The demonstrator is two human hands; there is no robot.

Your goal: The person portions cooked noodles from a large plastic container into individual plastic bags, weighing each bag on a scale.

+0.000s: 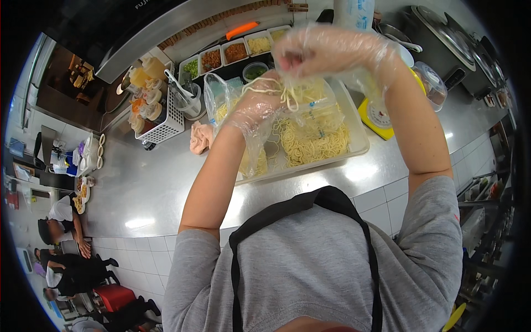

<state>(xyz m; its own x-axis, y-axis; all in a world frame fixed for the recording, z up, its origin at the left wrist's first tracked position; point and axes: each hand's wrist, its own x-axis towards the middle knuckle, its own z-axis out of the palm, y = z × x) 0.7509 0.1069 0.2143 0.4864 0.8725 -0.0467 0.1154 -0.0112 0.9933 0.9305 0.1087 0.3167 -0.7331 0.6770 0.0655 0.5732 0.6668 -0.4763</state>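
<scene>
A shallow plastic tray (pixel 360 141) of yellow noodles (pixel 317 145) lies before me on the steel counter, with clear plastic bags (pixel 327 108) over part of them. My left hand (pixel 259 103), in a clear plastic glove, is above the tray's left part with noodle strands draped over it, the strands running to its fingers. My right hand (pixel 309 56), gloved likewise and blurred, is raised above the tray's back edge, its fingers curled. Whether it grips any strands cannot be told. Another open-mouthed clear bag (pixel 218 93) stands left of my left hand.
Behind the tray stand topping containers (pixel 235 53) and an orange-handled knife (pixel 242 30). To the left are a white basket (pixel 166 126) of sauce bottles, a utensil holder (pixel 191 106) and a crumpled pink cloth (pixel 201 137). A yellow scale (pixel 376 120) sits right. Several people are far left.
</scene>
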